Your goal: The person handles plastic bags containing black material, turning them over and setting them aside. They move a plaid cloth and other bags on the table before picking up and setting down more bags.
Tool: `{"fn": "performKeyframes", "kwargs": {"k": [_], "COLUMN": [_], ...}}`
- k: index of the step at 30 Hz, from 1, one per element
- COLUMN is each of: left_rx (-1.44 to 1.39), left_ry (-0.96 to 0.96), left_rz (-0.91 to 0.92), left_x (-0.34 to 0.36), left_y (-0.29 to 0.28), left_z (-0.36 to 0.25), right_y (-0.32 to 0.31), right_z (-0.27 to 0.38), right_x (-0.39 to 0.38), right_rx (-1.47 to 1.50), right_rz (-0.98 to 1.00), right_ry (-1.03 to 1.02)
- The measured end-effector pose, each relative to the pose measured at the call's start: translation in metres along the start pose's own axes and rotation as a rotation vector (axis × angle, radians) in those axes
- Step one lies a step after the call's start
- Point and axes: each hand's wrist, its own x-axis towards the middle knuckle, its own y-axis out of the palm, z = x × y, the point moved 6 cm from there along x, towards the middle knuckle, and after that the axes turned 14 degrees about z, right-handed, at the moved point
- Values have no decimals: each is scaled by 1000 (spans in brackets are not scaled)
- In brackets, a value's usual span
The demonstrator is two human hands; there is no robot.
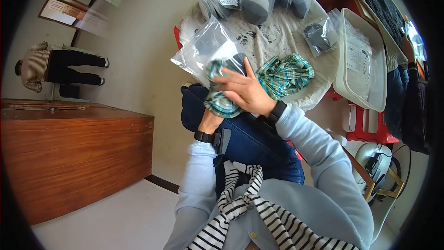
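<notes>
My right hand (pixel 249 90) lies with fingers spread over a green checked cloth (pixel 285 76) and a clear plastic bag (pixel 199 51) with a dark object and a white sheet inside. My left hand (pixel 209 122) is beneath the cloth and bag, its fingers hidden. The bag and cloth are above my knee, at the near side of a round table covered with a stained white sheet (pixel 263 41). Several upright bags of dark contents (pixel 254 9) stand along the far side. Another bag (pixel 317 37) lies at the right.
A translucent tray of packaging (pixel 356 65) rests over a red stool (pixel 365 129) at right, beside another person (pixel 416 111). A wooden cabinet (pixel 74 153) stands at left. Farther back, a person (pixel 55 67) stands by a bench. Cabled equipment (pixel 370 162) is at lower right.
</notes>
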Motion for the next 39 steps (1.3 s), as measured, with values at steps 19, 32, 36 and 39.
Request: {"fn": "performKeyframes", "kwargs": {"k": [19,32,36,39], "left_rx": [-931,-114,-257,-411], "left_ry": [-148,-26,-2,18], "left_rz": [71,-221,-178,-157], "left_x": [3,30,26,21], "left_y": [-4,-70,-63,-62], "left_z": [-31,-127,-139,-138], "right_y": [46,40,35,32], "right_z": [-74,-69,-68,-67], "right_x": [-63,-72,-74,-76], "right_rx": [1767,1681,1707,1684], "right_rz": [-207,-144,-164,-169], "right_ry": [483,422,436,449]}}
